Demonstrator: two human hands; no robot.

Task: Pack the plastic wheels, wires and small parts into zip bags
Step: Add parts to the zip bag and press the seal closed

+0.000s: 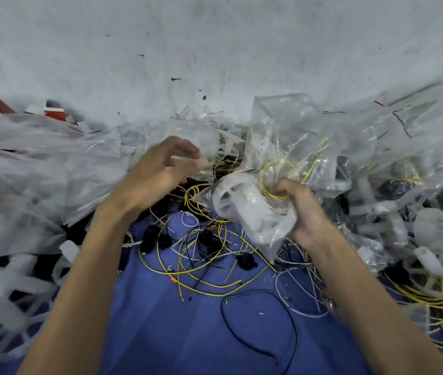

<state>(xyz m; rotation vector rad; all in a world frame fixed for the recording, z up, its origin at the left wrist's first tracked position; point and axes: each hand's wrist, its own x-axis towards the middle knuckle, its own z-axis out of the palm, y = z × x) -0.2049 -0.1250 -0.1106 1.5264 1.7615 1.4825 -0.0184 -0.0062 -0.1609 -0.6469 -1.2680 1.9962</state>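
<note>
Okay, zip bag holding white wheel and yellow wire sits centre, our right hand clamped on it from 3 o'clock. Loose wires and black parts on blue cloth at 6. Left hand at 10, blurred; we can't tell its grip.

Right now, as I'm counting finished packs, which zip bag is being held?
The zip bag in the right hand, holding a white plastic wheel and yellow wire coil; the others lie heaped.
</note>
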